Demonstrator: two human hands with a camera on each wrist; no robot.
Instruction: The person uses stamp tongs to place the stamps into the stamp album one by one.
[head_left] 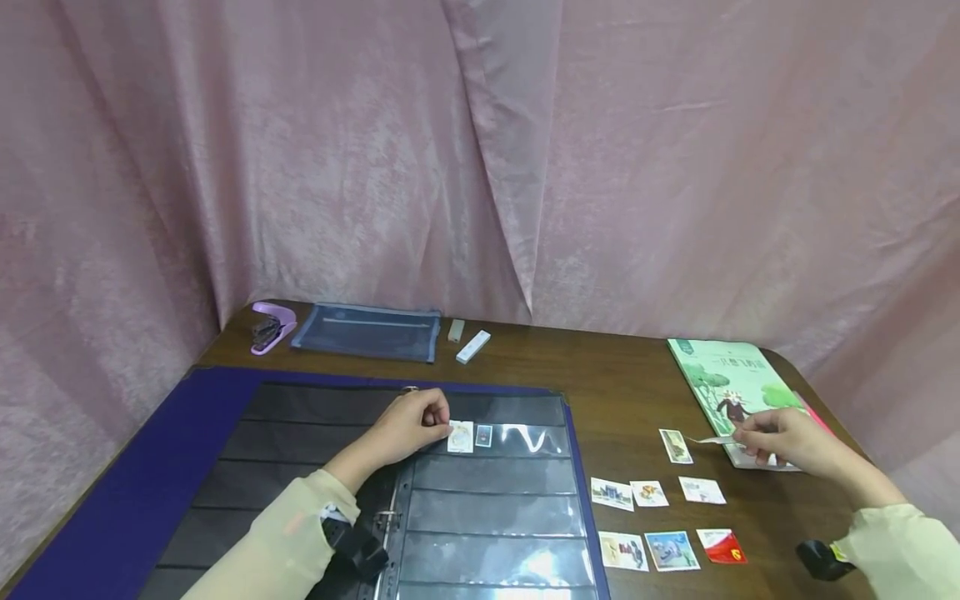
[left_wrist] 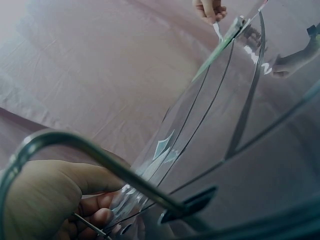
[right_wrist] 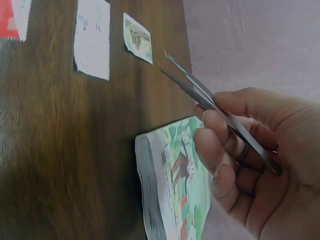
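My left hand (head_left: 411, 425) is over the open stamp album (head_left: 498, 510), thumb and fingers pinching the edge of a clear pocket (left_wrist: 120, 200) by the binder rings. Right beside its fingertips, a pale stamp (head_left: 461, 437) and a small blue stamp (head_left: 484, 436) sit in the second row. In my right hand (head_left: 783, 440) is a pair of metal tweezers (right_wrist: 205, 97), gripped between thumb and fingers with the tips apart and nothing between them. Those tips point at a narrow green-brown stamp (head_left: 677, 447) on the table, close by it.
Several loose stamps lie in rows right of the album, among them a red one (head_left: 722, 546). A green book (head_left: 720, 375) lies under the right hand. Along the back are a purple stapler (head_left: 276, 327), a blue mesh pouch (head_left: 367, 333) and a small white box (head_left: 473, 347).
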